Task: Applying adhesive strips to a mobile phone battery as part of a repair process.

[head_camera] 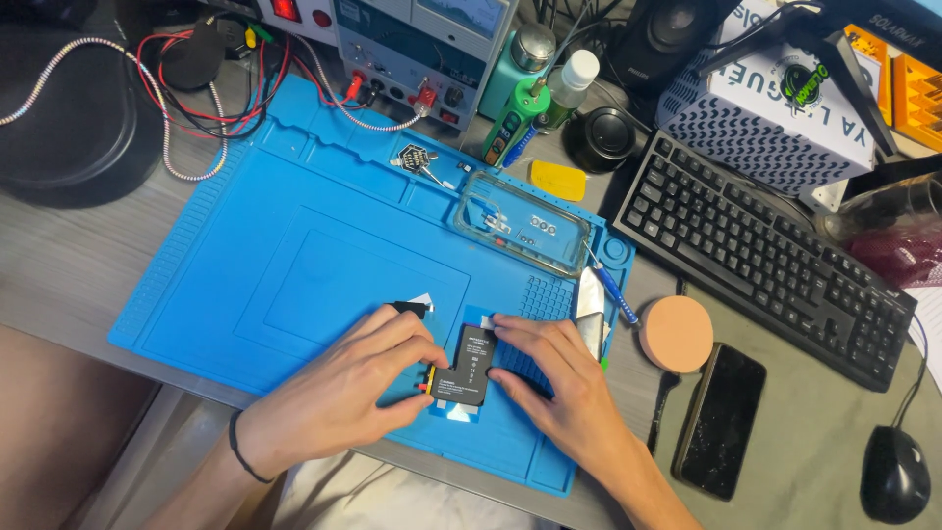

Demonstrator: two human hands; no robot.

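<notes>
Both hands' fingers pinch a black battery (469, 366) on the blue mat (294, 265) (cluttered grey desk (69, 265)).

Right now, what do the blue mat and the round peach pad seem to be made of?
The blue mat looks like soft silicone or rubber: matte, with moulded ridges and small trays. The round peach pad looks like foam or sponge: dull, thick, evenly coloured. Both are guesses from surface look.

An electronics repair bench: blue work mat (294, 245), bench power supply (417, 49), keyboard (765, 255).
</notes>
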